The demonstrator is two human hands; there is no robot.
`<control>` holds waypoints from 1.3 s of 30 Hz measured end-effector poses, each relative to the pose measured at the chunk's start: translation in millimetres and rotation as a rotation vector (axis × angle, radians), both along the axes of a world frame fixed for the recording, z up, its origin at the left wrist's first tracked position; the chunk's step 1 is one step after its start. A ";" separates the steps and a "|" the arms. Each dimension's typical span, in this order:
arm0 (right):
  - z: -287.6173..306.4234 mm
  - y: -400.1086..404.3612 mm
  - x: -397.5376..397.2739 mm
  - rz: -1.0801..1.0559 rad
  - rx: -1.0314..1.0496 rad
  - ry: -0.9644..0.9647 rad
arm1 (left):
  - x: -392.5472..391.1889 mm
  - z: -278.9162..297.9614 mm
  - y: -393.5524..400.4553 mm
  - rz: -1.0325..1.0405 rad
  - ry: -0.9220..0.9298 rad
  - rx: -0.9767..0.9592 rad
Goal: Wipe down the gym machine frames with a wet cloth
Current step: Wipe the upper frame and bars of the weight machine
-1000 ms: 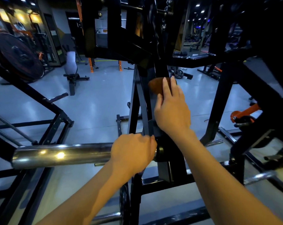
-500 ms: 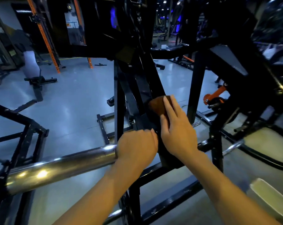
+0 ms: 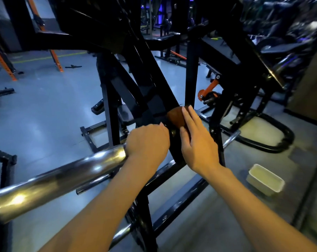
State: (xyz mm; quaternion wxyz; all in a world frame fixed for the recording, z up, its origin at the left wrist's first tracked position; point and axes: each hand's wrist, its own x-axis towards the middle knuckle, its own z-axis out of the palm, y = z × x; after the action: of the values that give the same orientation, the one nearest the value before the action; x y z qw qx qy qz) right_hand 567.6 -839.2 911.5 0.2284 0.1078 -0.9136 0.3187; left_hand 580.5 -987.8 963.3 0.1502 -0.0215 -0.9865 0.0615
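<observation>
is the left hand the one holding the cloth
No, the brown cloth is pressed against the black frame under the right hand, while the left hand grips the chrome bar.

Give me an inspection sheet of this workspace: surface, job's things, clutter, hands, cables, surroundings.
Surface: grey gym floor, glossy with reflections.
Job's things: brown cloth pressed on the slanted black frame bar.
Clutter: pale rectangular tub on the floor at right.
Hands: left hand grips the chrome bar; right hand lies flat, fingers straight, on the cloth.
Cables: nothing seen.
Surroundings: orange rack uprights at left, orange lever behind the frame, dark machines at right.
</observation>
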 end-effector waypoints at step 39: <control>162.5 -49.8 -89.0 0.699 -0.981 -0.503 | -23.1 110.8 -87.5 -0.160 -0.290 1.630</control>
State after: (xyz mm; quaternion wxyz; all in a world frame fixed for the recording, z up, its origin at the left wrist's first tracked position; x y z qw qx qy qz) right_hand 478.5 -889.0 1074.0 -0.0870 0.2041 -0.5987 0.7696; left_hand 557.5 -1075.3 1074.0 -0.0061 0.0161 -0.7270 -0.6865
